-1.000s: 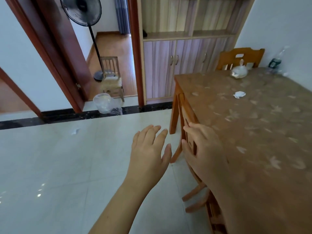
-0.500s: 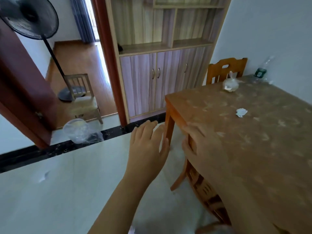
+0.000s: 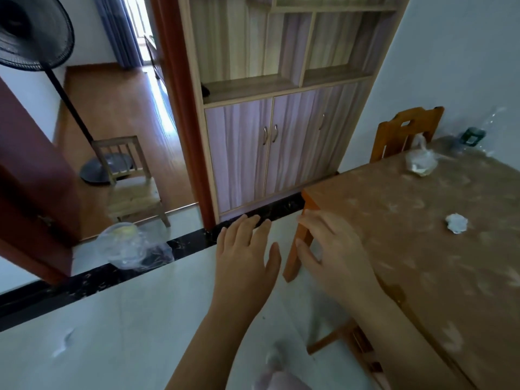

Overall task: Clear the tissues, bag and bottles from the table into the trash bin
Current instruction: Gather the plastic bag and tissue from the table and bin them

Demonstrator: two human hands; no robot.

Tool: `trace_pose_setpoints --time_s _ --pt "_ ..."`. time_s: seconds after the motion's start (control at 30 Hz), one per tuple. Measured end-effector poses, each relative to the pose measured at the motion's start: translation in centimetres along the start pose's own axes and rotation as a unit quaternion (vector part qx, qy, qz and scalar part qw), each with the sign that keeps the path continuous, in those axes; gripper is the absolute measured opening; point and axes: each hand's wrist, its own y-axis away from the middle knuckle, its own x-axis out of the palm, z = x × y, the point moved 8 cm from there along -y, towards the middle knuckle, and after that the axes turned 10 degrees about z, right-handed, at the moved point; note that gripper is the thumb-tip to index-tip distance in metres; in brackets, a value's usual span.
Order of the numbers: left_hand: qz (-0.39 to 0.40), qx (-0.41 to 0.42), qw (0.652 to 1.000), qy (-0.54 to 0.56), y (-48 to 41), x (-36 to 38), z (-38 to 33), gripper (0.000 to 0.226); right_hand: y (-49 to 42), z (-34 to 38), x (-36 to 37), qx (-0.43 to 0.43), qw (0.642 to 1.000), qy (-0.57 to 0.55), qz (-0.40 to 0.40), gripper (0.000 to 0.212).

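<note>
On the brown patterned table (image 3: 408, 220) lie a crumpled white tissue (image 3: 456, 223), a knotted clear plastic bag (image 3: 420, 162) with white paper inside at the far end, and a clear bottle with a dark label (image 3: 472, 136) by the wall. The trash bin with a clear liner (image 3: 126, 246) stands on the floor at the doorway, left. My left hand (image 3: 244, 257) hovers over the floor, empty, fingers spread. My right hand (image 3: 332, 249) is beside the table's near left corner, empty, fingers apart.
A wooden chair (image 3: 405, 130) stands at the table's far end, and another chair (image 3: 354, 342) is tucked under its left side. A small stool (image 3: 126, 175) and a black fan (image 3: 31, 32) stand past the doorway. A cabinet (image 3: 270, 147) lines the back wall. A paper scrap (image 3: 63, 343) lies on the tiles.
The view has moved forward toward the cabinet and doorway. Both hands stay open and empty; the table's far items and the bin now look closer.
</note>
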Motion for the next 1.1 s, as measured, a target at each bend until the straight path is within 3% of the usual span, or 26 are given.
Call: trace_pose_setpoints --time_s 0.43,0.63,0.8,1.1 --pt "-0.001 0.112 0.994 0.012 -22.4 5.5 2.9 0.037 -17.8 -11.6 2.5 0.051 0.994 -0.018 -0.096 0.034" --pt "0.051 0.17 0.983 0.053 -30.9 10.9 0.6 0.038 -21.6 -18.1 1.3 0.147 0.984 0.009 -0.095 0.039" --pt "0.111 0.246 0.959 0.09 -36.9 16.0 -3.5 0.04 -21.6 -24.2 0.5 0.245 0.963 0.047 -0.1 0.041" --pt "0.181 0.384 0.888 0.174 -44.4 24.1 -11.0 0.044 -22.7 -32.9 -3.1 0.401 0.891 0.135 -0.165 0.035"
